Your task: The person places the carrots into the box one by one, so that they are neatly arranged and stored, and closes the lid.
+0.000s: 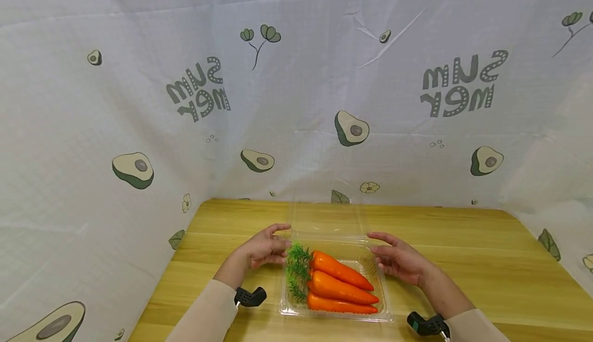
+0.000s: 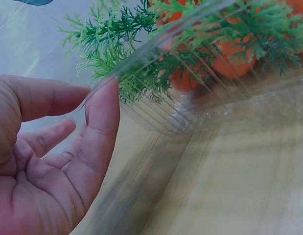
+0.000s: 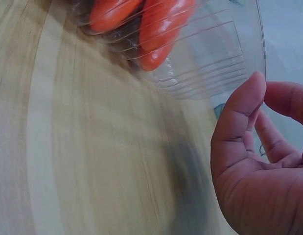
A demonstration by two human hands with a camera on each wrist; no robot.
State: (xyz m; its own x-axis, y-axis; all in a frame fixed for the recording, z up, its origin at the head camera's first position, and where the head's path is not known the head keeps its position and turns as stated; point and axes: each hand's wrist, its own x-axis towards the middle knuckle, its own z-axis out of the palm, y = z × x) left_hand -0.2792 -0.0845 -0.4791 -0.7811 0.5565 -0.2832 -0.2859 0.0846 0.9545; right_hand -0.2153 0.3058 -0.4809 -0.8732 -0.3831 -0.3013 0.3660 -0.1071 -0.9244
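Observation:
Three orange carrots (image 1: 344, 287) with green leafy tops (image 1: 298, 272) lie side by side in a clear plastic clamshell box (image 1: 388, 315). The leaves point left and the tips right. Its transparent lid (image 1: 328, 221) stands folded back on the far side. My left hand (image 1: 266, 248) pinches the left rim between thumb and index finger, seen closely with the hand (image 2: 58, 152) in the left wrist view. On the opposite side my right hand (image 1: 399, 259) pinches the right rim; the hand (image 3: 261, 161) shows thumb and index fingertip meeting there.
The box is over a wood-grain table (image 1: 463, 259). Behind and at the sides hangs a white cloth (image 1: 296, 89) printed with avocados, flowers and mirrored lettering. Black camera mounts (image 1: 250, 297) are worn at both wrists.

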